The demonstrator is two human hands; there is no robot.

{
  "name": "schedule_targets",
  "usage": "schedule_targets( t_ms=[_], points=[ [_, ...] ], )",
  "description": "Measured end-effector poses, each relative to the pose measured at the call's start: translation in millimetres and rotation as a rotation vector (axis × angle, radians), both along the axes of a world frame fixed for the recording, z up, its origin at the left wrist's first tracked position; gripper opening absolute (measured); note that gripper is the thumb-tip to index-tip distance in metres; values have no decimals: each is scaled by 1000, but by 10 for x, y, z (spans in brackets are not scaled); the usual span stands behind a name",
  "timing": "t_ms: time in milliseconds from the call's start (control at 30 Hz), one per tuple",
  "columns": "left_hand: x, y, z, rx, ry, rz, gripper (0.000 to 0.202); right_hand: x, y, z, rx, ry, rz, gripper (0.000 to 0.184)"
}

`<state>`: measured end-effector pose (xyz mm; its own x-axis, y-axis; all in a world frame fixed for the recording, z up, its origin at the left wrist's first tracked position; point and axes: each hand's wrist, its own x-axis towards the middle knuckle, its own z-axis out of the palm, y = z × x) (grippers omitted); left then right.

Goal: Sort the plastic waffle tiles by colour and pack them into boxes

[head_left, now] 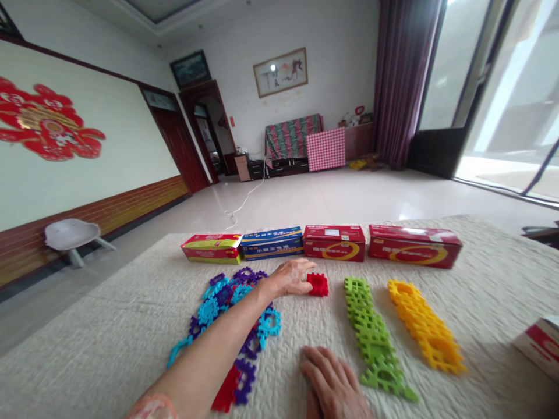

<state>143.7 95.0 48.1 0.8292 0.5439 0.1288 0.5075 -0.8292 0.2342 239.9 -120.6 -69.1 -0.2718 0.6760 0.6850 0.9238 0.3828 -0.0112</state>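
My left hand (290, 276) reaches forward over the cream cloth (109, 326). Its fingers curl onto a red waffle block (318, 284), which lies in front of the red boxes. My right hand (334, 384) lies flat on the cloth near the front edge, fingers stretched out, holding nothing. A mixed heap of blue, purple and red blocks (229, 317) lies under and beside my left forearm. A row of green blocks (371, 334) and a row of yellow blocks (425, 326) lie to the right of my right hand.
A line of boxes stands at the cloth's far side: a red-yellow box (212, 248), a blue box (272, 242) and two red boxes (334, 242) (414, 245). Another box (541, 343) sits at the right edge. A white stool (72, 235) stands on the floor at left.
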Motion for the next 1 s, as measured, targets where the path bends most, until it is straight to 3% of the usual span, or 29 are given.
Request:
schedule_targets(
  t_ms=[233,400,500,600,767,867,1000],
  points=[
    [-943,155,285,31,88,330,37,31,27,-29,50,13,19,36],
    [-1378,-32,245,-60,184,290,45,82,47,-83,-1,3,46,38],
    [-1453,-92,117,-69,199,297,42,89,41,-55,-5,-15,47,38],
    [-1482,-21,9,-36,171,380,34,75,32,11,36,-20,45,37],
    [-1524,35,29,54,92,490,41,44,23,102,104,-11,34,36],
    [-1518,-167,103,74,73,425,38,33,18,120,118,-14,31,36],
    [-1497,-560,92,-34,189,216,39,23,14,122,105,-8,28,35]
  ],
)
